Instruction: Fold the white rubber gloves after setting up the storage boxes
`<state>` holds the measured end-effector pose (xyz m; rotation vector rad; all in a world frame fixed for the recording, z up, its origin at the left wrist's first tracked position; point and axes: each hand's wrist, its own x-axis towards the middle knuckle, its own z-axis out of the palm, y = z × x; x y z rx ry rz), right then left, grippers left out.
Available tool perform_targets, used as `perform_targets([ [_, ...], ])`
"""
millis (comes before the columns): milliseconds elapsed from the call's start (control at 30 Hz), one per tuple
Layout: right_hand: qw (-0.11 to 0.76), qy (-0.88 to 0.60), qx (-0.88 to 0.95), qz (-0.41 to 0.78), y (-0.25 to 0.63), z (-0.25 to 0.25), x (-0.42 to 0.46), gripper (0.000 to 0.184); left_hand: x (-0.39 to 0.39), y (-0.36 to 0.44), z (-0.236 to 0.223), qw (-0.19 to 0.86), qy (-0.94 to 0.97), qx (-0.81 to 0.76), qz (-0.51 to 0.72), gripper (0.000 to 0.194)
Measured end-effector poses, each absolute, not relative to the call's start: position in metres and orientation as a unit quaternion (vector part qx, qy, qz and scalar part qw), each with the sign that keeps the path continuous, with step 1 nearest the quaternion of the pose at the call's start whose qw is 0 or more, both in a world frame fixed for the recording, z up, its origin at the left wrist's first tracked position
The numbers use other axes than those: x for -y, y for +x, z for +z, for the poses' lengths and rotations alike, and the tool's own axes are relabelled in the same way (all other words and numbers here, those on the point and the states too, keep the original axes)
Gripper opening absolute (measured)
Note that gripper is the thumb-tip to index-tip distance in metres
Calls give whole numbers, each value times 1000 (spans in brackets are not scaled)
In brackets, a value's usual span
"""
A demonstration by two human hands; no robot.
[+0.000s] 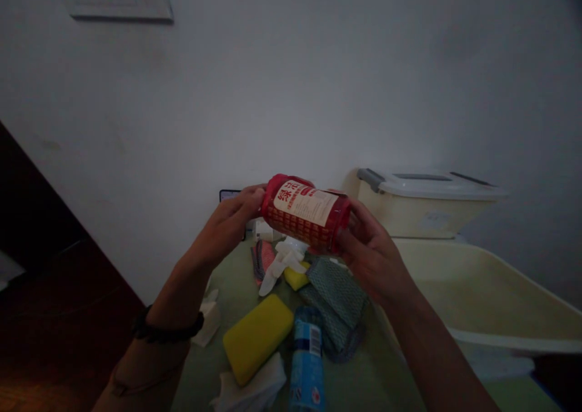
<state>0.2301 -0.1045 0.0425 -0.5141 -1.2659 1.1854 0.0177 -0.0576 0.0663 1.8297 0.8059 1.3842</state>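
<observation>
The left hand (231, 220) and right hand (373, 255) are closed on opposite ends of a red packet (307, 209) raised above the table (233, 291), the step in hand looking like two-handed handling, and the next move probably calls for an even grip

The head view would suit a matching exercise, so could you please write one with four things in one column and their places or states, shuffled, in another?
Things
1. Red package
2. Blue bottle
3. Larger yellow sponge
4. Lidded box

Places or states
A. Beyond the open cream tub
B. Held between the left hand and right hand
C. Overlapping a crumpled white item
D. Showing a barcode

Pairs: 1-B, 2-D, 3-C, 4-A
</observation>
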Motion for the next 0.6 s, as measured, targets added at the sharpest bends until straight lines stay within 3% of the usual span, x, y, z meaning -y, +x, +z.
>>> perform_targets([
  [200, 625, -234, 580, 467, 231, 41, 103, 39, 60, 12, 68, 384, 760, -251, 460, 29],
  [400, 621, -248, 597, 443, 225, 41, 106, 36, 57, 5, 67, 384, 751, -245, 479, 34],
  [600, 570, -221, 578, 540, 233, 44, 106, 52, 51, 12, 63, 371, 758, -240, 480, 29],
])
